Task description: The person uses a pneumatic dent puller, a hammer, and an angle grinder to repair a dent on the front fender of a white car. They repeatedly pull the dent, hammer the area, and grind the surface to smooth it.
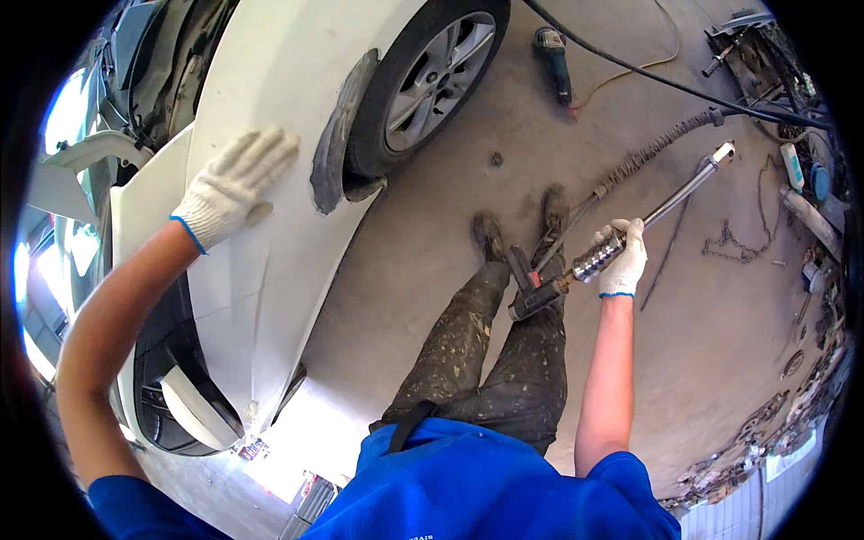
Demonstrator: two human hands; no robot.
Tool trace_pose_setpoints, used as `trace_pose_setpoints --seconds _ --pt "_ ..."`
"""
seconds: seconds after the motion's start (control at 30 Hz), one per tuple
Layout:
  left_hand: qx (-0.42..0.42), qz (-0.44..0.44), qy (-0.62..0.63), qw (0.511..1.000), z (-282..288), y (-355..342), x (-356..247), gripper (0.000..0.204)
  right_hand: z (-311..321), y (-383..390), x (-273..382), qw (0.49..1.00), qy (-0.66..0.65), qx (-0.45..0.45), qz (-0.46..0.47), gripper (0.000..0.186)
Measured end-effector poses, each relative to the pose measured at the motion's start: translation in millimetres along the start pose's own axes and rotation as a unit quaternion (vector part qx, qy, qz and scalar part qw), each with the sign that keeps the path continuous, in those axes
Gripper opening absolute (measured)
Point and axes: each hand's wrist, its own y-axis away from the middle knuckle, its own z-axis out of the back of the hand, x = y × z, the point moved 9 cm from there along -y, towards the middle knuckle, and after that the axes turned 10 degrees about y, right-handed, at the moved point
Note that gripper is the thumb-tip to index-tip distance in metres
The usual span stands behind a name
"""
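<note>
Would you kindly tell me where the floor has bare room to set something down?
One bare patch of floor lies between the right forearm and the clutter along the right edge, below the chain. Another lies between the car wheel and coiled line, below the grinder, around a small dark lump. The right edge is crowded.

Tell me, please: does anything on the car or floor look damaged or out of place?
Yes. The white car panel has a rough grey patch beside the wheel, looking damaged because the surface around it is mostly white. A power tool also lies on the floor, which may be an odd place for it.
</note>
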Motion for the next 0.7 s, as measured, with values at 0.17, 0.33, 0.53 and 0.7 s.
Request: trace_pose_setpoints --seconds 0.17,0.33,0.53,0.7 --pt "-0.257 0.152 -0.023 0.954 64 2 61 0.099 1 -4 17 0.997 -0.055 -0.046 0.001 0.049" --pt "-0.353 0.208 0.004 0.912 37 -10 78 0.098 -4 -8 28 0.987 -0.15 -0.06 -0.01 0.049" --pt "-0.341 0.203 0.05 0.916 37 -18 78 0.104 -2 -19 58 0.971 -0.231 -0.061 0.005 0.049" --pt "-0.332 0.207 0.06 0.918 44 -17 73 0.107 -1 -44 89 0.964 -0.258 -0.063 -0.03 0.048"
